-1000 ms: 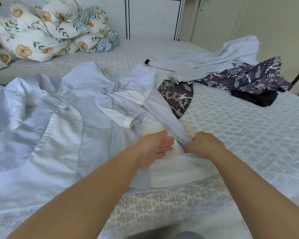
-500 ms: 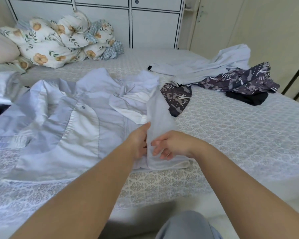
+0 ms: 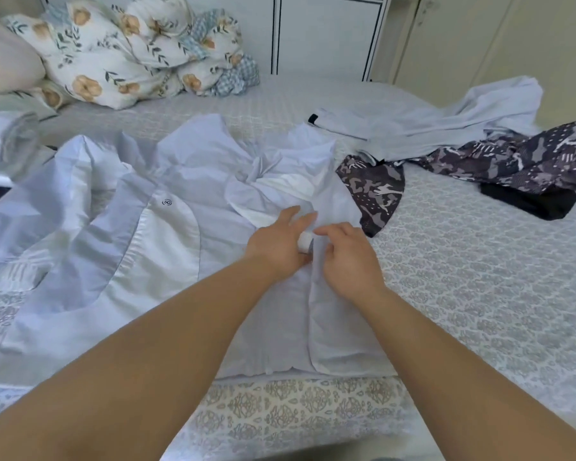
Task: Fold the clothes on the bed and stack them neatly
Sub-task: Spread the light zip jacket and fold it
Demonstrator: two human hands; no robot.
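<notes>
A pale blue and white jacket (image 3: 167,247) lies spread front-up across the near left of the bed (image 3: 479,281). Its right front panel is laid over toward the middle. My left hand (image 3: 278,242) sits on the jacket's chest, and a small roll of white lining shows between its fingers and thumb. My right hand (image 3: 350,257) is close beside it on the folded panel, fingers curled and pinching the panel's edge. Unfolded at the back right lie a pale blue garment (image 3: 446,128), a dark camouflage-print garment (image 3: 529,161) and a black garment (image 3: 529,202).
A floral duvet bundle (image 3: 130,51) and a pillow (image 3: 4,54) are piled at the head of the bed on the left. White wardrobe doors (image 3: 323,31) stand behind. A grey-white cloth bundle (image 3: 10,144) lies at the far left edge.
The right front panel has been brought over onto the jacket's middle. Both hands moved up the panel from the hem toward the chest, and the view has drawn closer.
</notes>
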